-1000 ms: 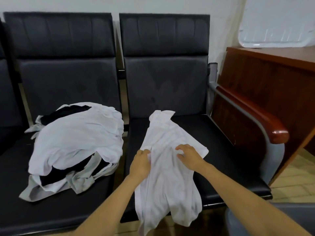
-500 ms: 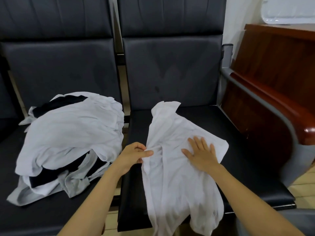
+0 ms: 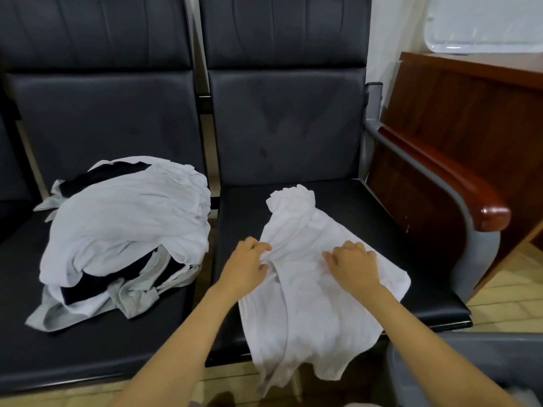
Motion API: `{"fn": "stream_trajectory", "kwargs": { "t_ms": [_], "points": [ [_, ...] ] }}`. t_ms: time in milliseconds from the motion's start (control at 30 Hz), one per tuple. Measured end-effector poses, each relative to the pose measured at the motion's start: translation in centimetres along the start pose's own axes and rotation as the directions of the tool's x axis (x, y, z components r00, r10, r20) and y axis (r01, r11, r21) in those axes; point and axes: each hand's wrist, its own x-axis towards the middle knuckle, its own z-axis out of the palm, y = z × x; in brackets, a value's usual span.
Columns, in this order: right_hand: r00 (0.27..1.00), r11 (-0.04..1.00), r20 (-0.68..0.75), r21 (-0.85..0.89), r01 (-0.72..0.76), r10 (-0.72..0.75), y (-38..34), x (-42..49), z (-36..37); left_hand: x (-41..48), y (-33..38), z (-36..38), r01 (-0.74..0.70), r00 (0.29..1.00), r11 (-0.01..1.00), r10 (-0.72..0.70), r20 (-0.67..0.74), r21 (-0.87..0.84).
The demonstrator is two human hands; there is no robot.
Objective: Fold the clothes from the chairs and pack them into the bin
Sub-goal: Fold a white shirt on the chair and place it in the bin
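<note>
A white garment (image 3: 308,295) lies spread on the seat of the right black chair (image 3: 367,207), its lower part hanging over the front edge. My left hand (image 3: 246,267) pinches a fold at the garment's left edge. My right hand (image 3: 354,265) rests on the cloth with its fingers curled into the fabric. A heap of white, black and grey clothes (image 3: 123,230) sits on the left chair (image 3: 88,342). The rim of a grey bin (image 3: 470,353) shows at the bottom right.
A wooden armrest (image 3: 458,183) on a grey frame bounds the right chair. Behind it stands a brown wooden cabinet (image 3: 482,107) with a white tray (image 3: 484,24) leaning against the wall. Pale tiled floor (image 3: 505,301) shows to the right.
My right hand's fingers went from flat on the garment to curled into it. The far end of the garment has bunched up closer to me. My left hand keeps its pinch.
</note>
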Motion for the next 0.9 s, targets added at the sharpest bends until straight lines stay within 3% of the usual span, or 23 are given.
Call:
{"fn": "stream_trajectory", "kwargs": {
  "t_ms": [67,133,200,267,367,500,567,633,700,767,800,900],
  "points": [
    [0.999,0.989,-0.031,0.14,0.039,-0.035,-0.6,0.4,0.4,0.3,0.1,1.0,0.012,1.0,0.998,-0.012,0.004,0.06],
    [0.997,0.968,0.075,0.252,0.014,-0.034,-1.3,0.6,1.1,0.5,0.0,1.6,0.028,1.0,0.993,-0.027,-0.015,0.114],
    [0.984,0.972,0.168,0.234,0.02,-0.06,-1.7,0.4,2.2,0.4,0.2,1.7,0.029,0.997,0.998,-0.024,-0.071,0.063],
    [0.987,0.977,0.141,0.206,0.05,-0.08,-1.7,0.2,2.9,0.3,0.4,1.1,-0.006,0.981,1.0,0.003,-0.196,-0.017],
    [1.0,0.929,0.005,0.37,0.007,-0.01,-1.2,0.6,2.1,-0.3,1.5,-1.1,-0.069,0.915,0.962,-0.044,-0.4,-0.263],
    [0.971,0.883,-0.198,0.468,-0.029,0.136,0.6,1.6,0.5,-1.1,3.1,-4.1,-0.195,0.786,0.711,-0.299,-0.542,-0.675],
    [0.982,0.924,-0.133,0.374,-0.074,0.133,1.5,1.6,0.3,-1.0,2.0,-4.2,-0.124,0.724,0.579,-0.503,-0.472,-0.806],
    [0.994,0.955,-0.02,0.278,-0.101,0.111,2.3,1.2,0.6,-1.0,-0.5,-3.3,0.072,0.68,0.41,-0.687,-0.256,-0.909],
    [0.987,0.951,0.09,0.272,-0.15,0.13,2.8,0.6,1.2,-1.2,-3.3,-2.2,0.203,0.64,0.228,-0.767,-0.047,-0.952],
    [0.976,0.921,0.132,0.33,-0.207,0.172,3.2,0.1,1.6,-1.3,-4.9,-2.0,0.187,0.594,0.061,-0.802,0.063,-0.981],
    [0.974,0.91,0.115,0.348,-0.225,0.197,3.2,-0.1,1.7,-1.2,-5.3,-2.1,0.178,0.582,0.029,-0.809,0.082,-0.984],
    [0.945,0.912,0.07,0.25,-0.326,0.319,3.3,-0.5,1.4,-0.8,-5.6,-2.2,0.292,0.598,0.069,-0.792,0.126,-0.954]
  ]
}}
